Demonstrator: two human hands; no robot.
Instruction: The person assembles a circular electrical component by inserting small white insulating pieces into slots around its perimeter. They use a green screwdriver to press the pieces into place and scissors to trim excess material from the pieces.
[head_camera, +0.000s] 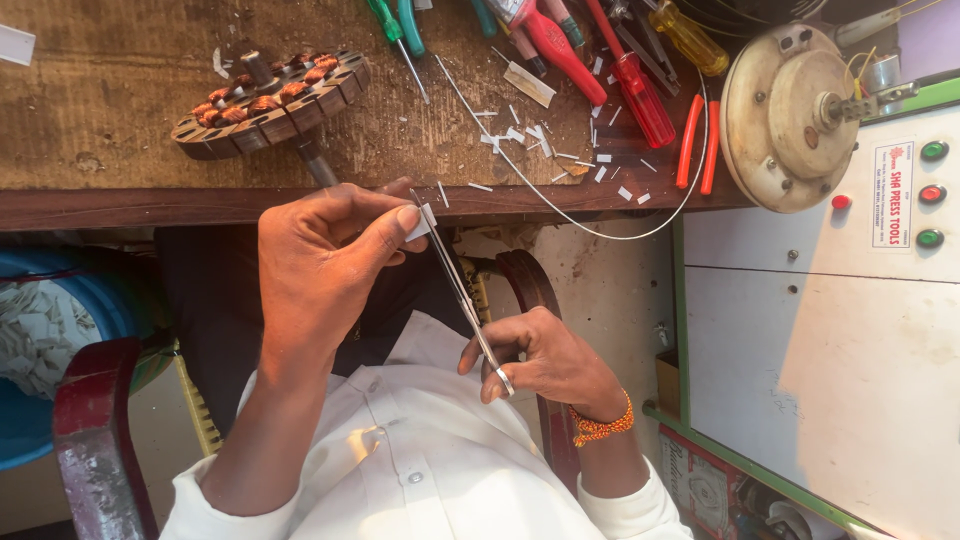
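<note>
Layout about the workbench (120, 205)

Wound stator (270, 100) rests on it, left of screwdrivers (600, 60); motor housing (790, 115) at its right end; hands below its edge.

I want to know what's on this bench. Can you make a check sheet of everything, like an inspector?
Surface: worn wooden bench, scratched and stained.
Job's things: scissors and a small white strip.
Clutter: white snippets, screwdrivers, copper-wound stator, orange tubes.
Hands: left hand pinches the strip; right hand holds the scissors, blades at the strip.
Cables: thin white wire loops over the bench edge.
Surroundings: round metal motor cover, white machine cabinet with coloured buttons, blue tub of white scraps.
</note>
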